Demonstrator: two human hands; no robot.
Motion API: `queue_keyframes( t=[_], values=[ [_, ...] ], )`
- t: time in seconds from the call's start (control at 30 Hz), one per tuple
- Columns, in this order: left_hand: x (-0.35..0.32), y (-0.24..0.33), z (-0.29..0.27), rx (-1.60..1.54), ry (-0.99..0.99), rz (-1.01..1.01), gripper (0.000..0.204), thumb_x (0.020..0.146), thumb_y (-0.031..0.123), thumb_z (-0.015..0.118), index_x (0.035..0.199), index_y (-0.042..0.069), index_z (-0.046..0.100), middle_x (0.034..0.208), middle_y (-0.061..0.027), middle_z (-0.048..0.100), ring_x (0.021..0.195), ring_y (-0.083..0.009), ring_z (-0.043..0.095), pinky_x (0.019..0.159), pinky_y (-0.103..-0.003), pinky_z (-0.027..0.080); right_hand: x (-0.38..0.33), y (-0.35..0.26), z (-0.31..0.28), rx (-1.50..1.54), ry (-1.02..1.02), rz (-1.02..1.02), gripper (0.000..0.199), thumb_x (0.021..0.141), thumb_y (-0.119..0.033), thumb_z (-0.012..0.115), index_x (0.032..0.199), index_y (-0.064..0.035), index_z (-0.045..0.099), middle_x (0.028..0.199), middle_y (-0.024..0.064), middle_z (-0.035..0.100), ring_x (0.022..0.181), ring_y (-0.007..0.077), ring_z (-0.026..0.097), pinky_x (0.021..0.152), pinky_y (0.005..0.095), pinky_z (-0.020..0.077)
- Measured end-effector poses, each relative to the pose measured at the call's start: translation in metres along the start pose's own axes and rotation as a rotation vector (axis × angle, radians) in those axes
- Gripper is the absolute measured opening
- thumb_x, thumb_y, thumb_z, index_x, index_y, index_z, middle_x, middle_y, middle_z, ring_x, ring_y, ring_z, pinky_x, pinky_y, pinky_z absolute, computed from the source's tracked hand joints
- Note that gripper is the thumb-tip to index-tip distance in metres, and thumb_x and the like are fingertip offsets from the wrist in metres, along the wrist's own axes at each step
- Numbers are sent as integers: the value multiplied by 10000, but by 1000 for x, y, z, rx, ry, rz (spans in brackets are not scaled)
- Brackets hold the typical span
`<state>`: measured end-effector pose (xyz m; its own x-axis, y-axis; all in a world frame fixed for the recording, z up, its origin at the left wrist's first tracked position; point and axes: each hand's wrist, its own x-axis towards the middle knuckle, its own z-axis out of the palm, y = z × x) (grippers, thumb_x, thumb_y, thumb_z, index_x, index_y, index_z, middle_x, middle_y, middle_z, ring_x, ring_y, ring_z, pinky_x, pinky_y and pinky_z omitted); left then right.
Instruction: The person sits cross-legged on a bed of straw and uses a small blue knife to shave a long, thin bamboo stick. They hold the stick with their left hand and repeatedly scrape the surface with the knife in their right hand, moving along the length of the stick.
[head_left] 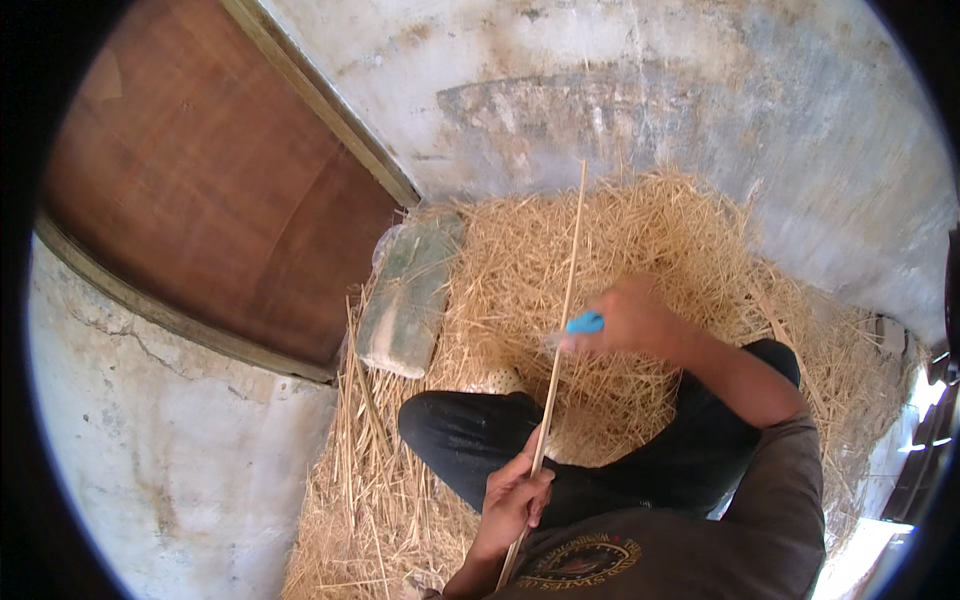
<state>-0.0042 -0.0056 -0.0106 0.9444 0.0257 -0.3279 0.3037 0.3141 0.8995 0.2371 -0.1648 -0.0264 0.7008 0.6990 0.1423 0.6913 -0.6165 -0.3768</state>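
My left hand (515,500) is closed round the lower part of a long, thin, pale wooden strip (569,280), perhaps bamboo. The strip slants up and away from my lap, its far tip over the straw. In my right hand (632,318), somewhat blurred, is a knife with a blue handle (585,323). Its short greyish blade points left and meets or crosses the strip about midway; whether it cuts in cannot be made out. My crossed legs in dark trousers (460,430) lie under both hands.
Pale shavings or straw (640,220) cover the ground around me. A greenish block or bundle (410,300) lies at the left, beside several long loose strips (368,420). A brown wooden door (220,180) and stained plaster walls (620,110) close off the left and far sides.
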Motion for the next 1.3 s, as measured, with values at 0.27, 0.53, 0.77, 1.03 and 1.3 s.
queue_keyframes(
  t=[0.27,0.53,0.77,1.03,1.3],
  values=[
    [-15,2,7,73,-40,-103,561,899,6,467,1436,58,312,562,18,410,433,-49,356,417,-196,321,36,74,-29,40,140,408,767,759,-806,422,534,-87,563,468,36,467,443,188,491,440,361,404],
    [-43,2,8,71,-147,-228,556,917,22,505,1438,82,320,668,21,460,482,-25,372,430,-179,332,39,176,-52,60,350,778,777,830,-748,381,563,-44,572,508,66,489,511,200,529,486,371,424],
    [-9,-13,-10,-548,-66,-119,590,841,-11,406,1423,49,329,491,-6,342,382,-96,322,527,-252,327,18,81,-30,174,360,377,712,827,-694,474,567,-43,596,440,73,455,412,193,459,440,366,379],
    [0,5,-1,-279,-64,-8,595,854,-4,412,1435,16,286,497,-1,348,380,-88,324,491,-222,317,0,5,-18,41,16,82,819,703,-852,406,596,-74,637,521,118,551,538,291,600,532,426,447],
    [-3,15,10,71,83,-47,606,818,-27,453,1410,-7,331,478,-2,383,369,-84,350,434,-219,338,-1,-2,1,73,-21,40,861,693,-858,405,585,-33,626,542,136,574,557,283,610,532,442,448]
  ],
)
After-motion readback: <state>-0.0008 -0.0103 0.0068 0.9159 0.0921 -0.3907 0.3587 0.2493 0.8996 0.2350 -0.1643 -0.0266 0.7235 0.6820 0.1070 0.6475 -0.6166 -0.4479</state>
